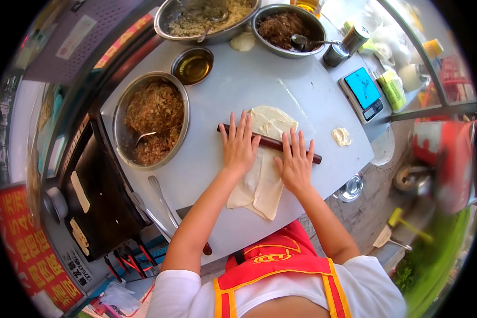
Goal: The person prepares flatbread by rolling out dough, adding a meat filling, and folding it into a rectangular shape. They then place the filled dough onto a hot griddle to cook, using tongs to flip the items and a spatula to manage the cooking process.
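A sheet of pale dough (272, 119) lies on the grey worktop (206, 119), its near end folded in overlapping flaps. Across it rests a dark wooden rolling pin (269, 142), slanting down to the right. My left hand (239, 145) lies flat on the pin's left part, fingers apart and pointing away from me. Over the right part my right hand (296, 163) is spread in the same way. Neither hand curls around the pin. A small lump of dough (342, 136) sits to the right, and another dough piece (243, 41) is at the far side between two bowls.
A metal bowl of meat filling (153, 119), a bowl of oil (192, 66), a bowl of pale filling (210, 20) and a bowl of dark filling (288, 30) surround the dough. Right stands a digital scale (365, 94); left is a griddle (103, 198) with flatbreads. Tongs (163, 198) lie nearby.
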The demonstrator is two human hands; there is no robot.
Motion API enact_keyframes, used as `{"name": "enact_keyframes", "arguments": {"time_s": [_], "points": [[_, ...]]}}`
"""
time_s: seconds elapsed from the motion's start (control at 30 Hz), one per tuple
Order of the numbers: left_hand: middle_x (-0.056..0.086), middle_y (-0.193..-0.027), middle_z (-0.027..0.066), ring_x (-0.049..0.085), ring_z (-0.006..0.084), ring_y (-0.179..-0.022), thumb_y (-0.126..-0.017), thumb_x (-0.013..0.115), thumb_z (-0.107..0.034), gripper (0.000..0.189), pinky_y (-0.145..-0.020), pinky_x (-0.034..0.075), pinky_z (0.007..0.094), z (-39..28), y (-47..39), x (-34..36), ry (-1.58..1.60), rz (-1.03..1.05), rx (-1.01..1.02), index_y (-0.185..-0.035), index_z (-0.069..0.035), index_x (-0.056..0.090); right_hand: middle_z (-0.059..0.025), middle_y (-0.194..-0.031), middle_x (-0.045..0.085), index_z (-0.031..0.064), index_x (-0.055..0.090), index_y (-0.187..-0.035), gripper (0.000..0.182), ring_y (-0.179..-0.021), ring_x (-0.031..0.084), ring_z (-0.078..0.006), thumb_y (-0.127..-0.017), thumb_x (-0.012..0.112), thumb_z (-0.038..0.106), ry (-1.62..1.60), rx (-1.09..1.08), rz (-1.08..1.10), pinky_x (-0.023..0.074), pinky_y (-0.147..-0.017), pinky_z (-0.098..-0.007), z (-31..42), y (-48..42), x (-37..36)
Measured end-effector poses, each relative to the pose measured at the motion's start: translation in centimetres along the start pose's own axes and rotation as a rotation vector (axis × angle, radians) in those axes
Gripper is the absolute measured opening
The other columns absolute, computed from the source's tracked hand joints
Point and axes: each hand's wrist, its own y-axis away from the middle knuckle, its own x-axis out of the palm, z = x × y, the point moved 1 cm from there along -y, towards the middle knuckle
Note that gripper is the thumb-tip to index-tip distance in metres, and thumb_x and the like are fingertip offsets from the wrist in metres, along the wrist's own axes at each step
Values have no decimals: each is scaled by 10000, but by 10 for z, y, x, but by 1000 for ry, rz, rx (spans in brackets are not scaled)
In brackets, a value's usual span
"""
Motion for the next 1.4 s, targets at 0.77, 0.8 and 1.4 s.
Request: {"name": "enact_keyframes", "arguments": {"time_s": [0.77, 0.8, 1.4], "points": [[304, -1505, 161, 206, 368, -1415, -947, 449, -339, 564, -1133, 153, 553, 13, -181, 12, 68, -39, 190, -1427, -55, 369, -213, -1478, 330, -51, 356, -1394, 735, -1392, 261, -370, -881, 548, 439, 124, -91, -192, 140, -1132, -555, -85, -171, -7], [302, -1506, 161, 205, 370, -1415, -946, 447, -342, 563, -1133, 157, 551, 14, -188, 10, 118, -52, 183, -1428, -62, 369, -213, -1477, 331, -52, 357, -1393, 741, -1392, 261, -369, -878, 547, 446, 120, -119, -228, 142, -1132, -554, -86, -179, -9], [645, -904, 191, 607, 362, -879, -945, 495, -304, 268, -766, 424, 490, 5, -238, 16, -19, -173, 100, -904, -41, 526, -149, -981, 606, 5, 567, -1109, 482, -892, 554, -309, -852, 613, 411, 26, -83, -200, 419, -799, -439, -109, -220, -13]]}}
